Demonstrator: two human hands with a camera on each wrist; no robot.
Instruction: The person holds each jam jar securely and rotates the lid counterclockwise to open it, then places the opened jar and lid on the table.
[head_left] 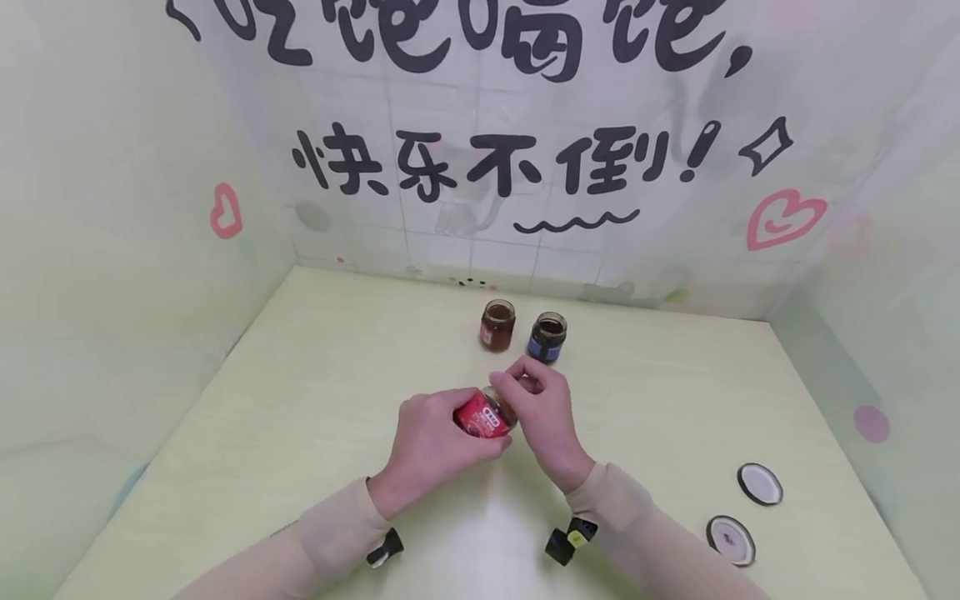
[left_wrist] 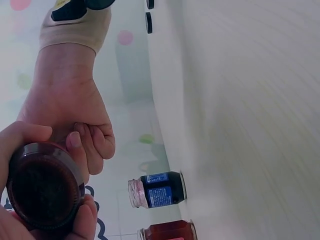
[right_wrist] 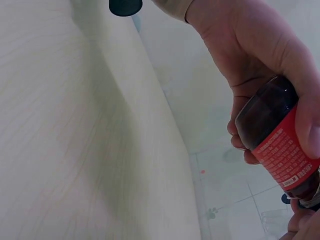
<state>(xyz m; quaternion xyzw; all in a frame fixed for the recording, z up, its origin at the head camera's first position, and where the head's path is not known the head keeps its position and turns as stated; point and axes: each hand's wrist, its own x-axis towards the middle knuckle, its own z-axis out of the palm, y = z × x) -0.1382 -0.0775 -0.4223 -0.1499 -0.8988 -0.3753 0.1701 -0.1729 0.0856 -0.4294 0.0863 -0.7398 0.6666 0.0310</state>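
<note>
A glass jar with a red label point(head_left: 482, 417) is tilted above the table, gripped around its body by my left hand point(head_left: 435, 433). Its dark round base faces the left wrist camera point(left_wrist: 45, 187). At the jar's mouth my right hand point(head_left: 543, 408) has its thumb and fingers curled round the lid, which is mostly hidden behind them. A dark edge of the lid point(right_wrist: 314, 204) shows in the right wrist view. Behind the hands stand two lidless jars, a reddish-brown one point(head_left: 497, 329) and a dark one with a blue label point(head_left: 546, 340).
Two loose lids lie with their white insides up on the right of the table, one farther back point(head_left: 761, 484) and one nearer point(head_left: 731, 541). The pale table point(head_left: 337, 350) meets printed walls at the back and both sides.
</note>
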